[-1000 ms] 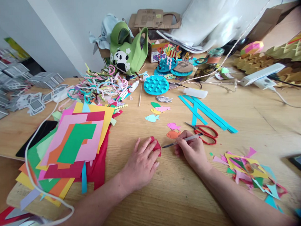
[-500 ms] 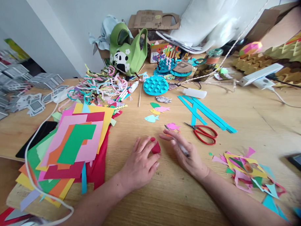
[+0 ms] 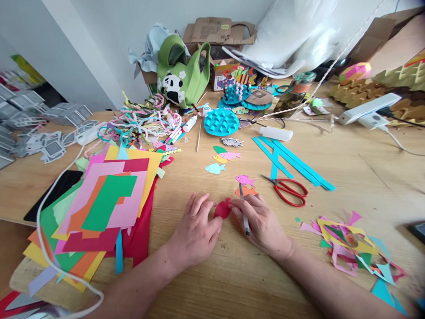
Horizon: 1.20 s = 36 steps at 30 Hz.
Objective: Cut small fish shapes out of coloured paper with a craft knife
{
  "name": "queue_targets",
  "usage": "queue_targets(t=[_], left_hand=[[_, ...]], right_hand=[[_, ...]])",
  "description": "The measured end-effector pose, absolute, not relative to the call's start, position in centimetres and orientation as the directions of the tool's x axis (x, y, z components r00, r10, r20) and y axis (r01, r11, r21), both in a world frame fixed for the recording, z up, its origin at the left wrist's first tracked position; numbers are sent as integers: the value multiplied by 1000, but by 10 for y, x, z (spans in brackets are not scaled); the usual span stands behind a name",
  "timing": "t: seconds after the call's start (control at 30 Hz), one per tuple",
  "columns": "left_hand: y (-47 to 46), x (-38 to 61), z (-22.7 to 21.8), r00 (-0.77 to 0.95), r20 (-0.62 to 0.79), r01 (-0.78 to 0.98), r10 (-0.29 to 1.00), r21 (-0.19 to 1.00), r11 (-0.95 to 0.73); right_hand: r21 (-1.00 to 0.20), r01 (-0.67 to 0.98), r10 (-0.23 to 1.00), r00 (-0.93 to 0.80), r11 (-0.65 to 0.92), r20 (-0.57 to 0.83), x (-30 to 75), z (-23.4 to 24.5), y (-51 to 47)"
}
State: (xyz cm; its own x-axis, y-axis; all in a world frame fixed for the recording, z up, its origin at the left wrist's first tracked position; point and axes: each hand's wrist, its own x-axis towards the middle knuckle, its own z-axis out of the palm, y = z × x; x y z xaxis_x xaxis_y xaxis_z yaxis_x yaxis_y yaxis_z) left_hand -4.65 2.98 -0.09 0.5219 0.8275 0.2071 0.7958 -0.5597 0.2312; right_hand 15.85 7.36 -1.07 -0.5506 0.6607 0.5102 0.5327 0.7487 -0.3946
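My left hand lies on the wooden table with its fingers spread, their tips at the left edge of a small red paper cutout. My right hand rests on the cutout's right side. A grey pen is tucked between its fingers, tip pointing away from me. Just beyond the hands lie an orange paper fish and a pink paper fish.
Red scissors and teal paper strips lie to the right. A pile of coloured paper sheets fills the left. Paper scraps sit at the right front. Pipe cleaners, a green panda bag and a white cable are around.
My right hand stopped holding the pen in a writing grip, tucked it between the fingers, and moved left onto the red cutout. The left hand's fingers slid slightly off the cutout.
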Motion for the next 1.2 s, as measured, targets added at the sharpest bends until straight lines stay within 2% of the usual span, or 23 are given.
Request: queue_targets(t=[0.1,0.33,0.4,0.5,0.57,0.63,0.73,0.97,1.2], left_hand=[[30,-47,1,512,202,805,835,225,-548],[31,-46,3,495,207,820,844,208,-533],[32,-45,4,493,213,816,843,222,-533],[32,-45,4,509,225,801,831,231,-553],[32,-45,4,520,225,795,824,225,-563],[31,-44,4,526,216,797,823,214,-565],[29,-43,3,527,200,807,826,188,-560],[25,-39,0,511,147,831,847,169,-530],[23,-38,-2,503,153,835,851,169,-524]], right_hand=[[-438,483,651,-524,758,549,160,-9,73],[-447,482,657,-543,754,523,159,-7,73],[-503,426,658,-519,752,545,161,-7,72],[-670,313,731,-419,674,539,164,-8,70],[-799,258,832,-300,542,467,164,-10,70],[-904,207,919,-207,375,335,162,-12,71],[-977,117,970,-184,179,156,159,-12,72],[-999,-7,987,-157,-38,-36,155,-13,74],[-991,-49,981,-156,-122,-113,154,-16,76]])
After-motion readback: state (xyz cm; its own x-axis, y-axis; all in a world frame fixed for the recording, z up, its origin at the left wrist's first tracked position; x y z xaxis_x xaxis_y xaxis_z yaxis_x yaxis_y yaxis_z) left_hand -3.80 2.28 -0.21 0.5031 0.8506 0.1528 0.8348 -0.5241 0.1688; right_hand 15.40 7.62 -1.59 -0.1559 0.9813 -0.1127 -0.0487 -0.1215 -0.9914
